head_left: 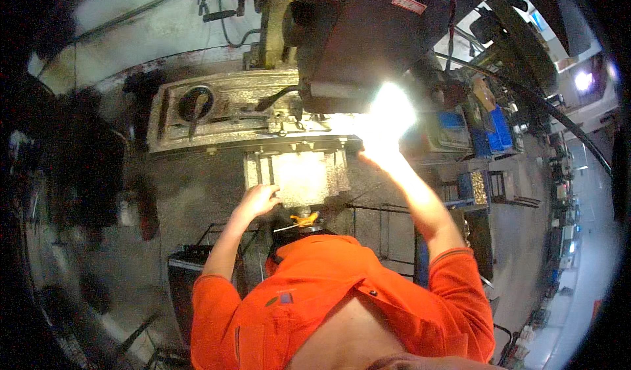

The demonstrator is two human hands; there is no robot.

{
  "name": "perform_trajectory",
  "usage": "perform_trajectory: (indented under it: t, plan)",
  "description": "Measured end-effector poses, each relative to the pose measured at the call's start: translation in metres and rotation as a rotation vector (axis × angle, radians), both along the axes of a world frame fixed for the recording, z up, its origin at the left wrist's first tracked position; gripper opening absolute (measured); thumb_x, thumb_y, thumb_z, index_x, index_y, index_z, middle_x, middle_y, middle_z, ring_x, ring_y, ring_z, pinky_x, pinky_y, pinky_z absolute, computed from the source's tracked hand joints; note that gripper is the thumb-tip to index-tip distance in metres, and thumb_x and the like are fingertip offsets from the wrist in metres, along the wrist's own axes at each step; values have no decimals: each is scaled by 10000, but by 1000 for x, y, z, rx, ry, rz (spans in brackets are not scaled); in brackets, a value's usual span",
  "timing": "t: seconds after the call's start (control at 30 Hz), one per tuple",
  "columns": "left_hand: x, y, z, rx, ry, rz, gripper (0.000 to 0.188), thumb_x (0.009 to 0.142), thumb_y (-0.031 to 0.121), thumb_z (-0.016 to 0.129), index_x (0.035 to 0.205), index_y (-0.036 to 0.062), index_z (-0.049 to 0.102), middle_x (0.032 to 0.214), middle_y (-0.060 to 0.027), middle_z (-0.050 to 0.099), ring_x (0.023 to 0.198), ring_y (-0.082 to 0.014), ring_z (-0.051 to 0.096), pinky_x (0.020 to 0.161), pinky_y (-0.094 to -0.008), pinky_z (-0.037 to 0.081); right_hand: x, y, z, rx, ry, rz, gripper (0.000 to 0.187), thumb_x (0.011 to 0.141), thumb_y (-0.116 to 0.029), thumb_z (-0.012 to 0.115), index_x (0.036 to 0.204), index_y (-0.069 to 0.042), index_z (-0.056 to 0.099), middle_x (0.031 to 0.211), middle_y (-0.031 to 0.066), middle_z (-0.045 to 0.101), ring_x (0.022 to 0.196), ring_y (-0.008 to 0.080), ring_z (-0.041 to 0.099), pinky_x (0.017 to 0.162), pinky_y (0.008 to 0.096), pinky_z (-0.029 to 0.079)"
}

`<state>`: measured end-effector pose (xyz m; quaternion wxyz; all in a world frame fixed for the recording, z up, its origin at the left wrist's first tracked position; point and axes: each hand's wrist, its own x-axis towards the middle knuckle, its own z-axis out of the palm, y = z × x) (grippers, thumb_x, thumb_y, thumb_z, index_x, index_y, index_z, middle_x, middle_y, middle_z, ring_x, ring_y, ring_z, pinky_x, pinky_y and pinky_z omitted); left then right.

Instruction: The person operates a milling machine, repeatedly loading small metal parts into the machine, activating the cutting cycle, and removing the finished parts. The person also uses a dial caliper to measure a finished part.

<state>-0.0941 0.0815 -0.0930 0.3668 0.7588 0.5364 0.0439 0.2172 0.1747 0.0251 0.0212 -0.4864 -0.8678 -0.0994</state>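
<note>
A metal machine with a long bed (230, 87) stands in front of me. My left hand (259, 200) is at the left edge of the brightly lit metal block (305, 176) below the bed. Its fingers are bent and slightly apart, and no held object shows. My right hand (380, 154) reaches up to the right end of the bed, beside a glaring lamp (392, 110). The glare washes out its fingers and whatever they touch. Close to my waist, under the block, sits a yellow-orange part (304, 220) with a thin metal rod.
Above the bed hangs a large dark machine head (368, 35). A round black handwheel (196, 104) lies at the bed's left. Blue bins (499, 130) and a container of small yellowish pieces (478, 187) stand to the right. A dark cable (559, 114) arches at the upper right.
</note>
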Motion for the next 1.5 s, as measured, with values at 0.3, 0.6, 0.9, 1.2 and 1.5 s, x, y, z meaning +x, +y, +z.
perform_trajectory:
  t: [0.3, 0.6, 0.9, 1.2, 1.5]
  plan:
    - [-31, -19, 12, 15, 35, 253, 375, 787, 291, 597, 1110, 100, 581, 945, -160, 635, 885, -330, 602, 780, -428, 480, 20, 85, 42, -166, -406, 70, 333, 628, -322, 662, 856, -86, 602, 697, 59, 543, 610, 184, 506, 653, 334, 466]
    - [-37, -40, 48, -73, -72, 341, 390, 798, 252, 614, 1126, 46, 568, 906, -133, 649, 812, -265, 623, 736, -365, 485, 53, 131, 12, -367, 91, -173, 305, 678, -308, 593, 833, -49, 640, 781, 138, 602, 742, 263, 579, 703, 373, 484]
    - [-38, 67, 55, 92, -497, 406, 219, 840, 111, 570, 1020, -13, 584, 781, -60, 636, 646, -94, 591, 608, -277, 491, 113, 52, -46, -323, 172, -825, 317, 671, -280, 566, 823, -23, 672, 851, 207, 646, 861, 333, 632, 772, 396, 494]
    - [22, 201, 98, 141, 47, 136, 325, 844, 258, 540, 1082, 40, 565, 919, -115, 635, 803, -184, 612, 729, -338, 479, 111, 9, -54, -163, 369, -718, 304, 559, -207, 619, 840, -108, 678, 1069, 109, 581, 1010, 276, 513, 896, 401, 391]
    - [67, 237, 59, 153, 173, -10, 358, 840, 296, 535, 1096, 47, 564, 963, -117, 619, 854, -194, 593, 758, -340, 466, 148, -144, -112, -77, 575, -711, 264, 539, -220, 615, 767, -97, 667, 966, 121, 621, 906, 312, 557, 790, 388, 450]
